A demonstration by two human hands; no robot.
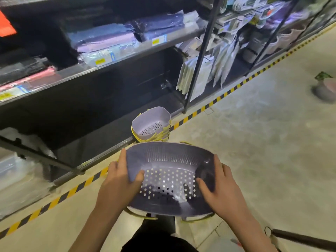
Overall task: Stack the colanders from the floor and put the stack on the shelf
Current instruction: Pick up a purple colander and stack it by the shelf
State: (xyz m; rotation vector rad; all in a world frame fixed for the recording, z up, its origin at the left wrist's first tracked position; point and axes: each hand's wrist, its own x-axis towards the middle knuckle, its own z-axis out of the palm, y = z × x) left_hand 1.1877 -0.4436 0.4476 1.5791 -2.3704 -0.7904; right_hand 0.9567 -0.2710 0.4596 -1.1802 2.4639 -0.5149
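While we look down through the head camera, our hands hold a lilac perforated plastic colander [169, 177] level over the grey concrete floor [254, 142]. Our left hand [121, 180] clasps its left rim, thumb inside the bowl and fingers outside; our right hand [216, 186] grips the right rim the same way. Yellow wire handles show beneath the near edge, though we cannot tell whether one colander or several nested ones are in our grip. Just beyond it, a stack of lilac colanders with yellow handles [151, 125] stands at the foot of the dark metal shelf unit [109, 122], beside the yellow-and-black floor tape [236, 86]. We judge the stacking step is in hand: next we should carry the held colander over that stack, line up its oval shape and lower it in squarely. Another lilac item [324, 90] lies well apart to the right, too blurred to identify.
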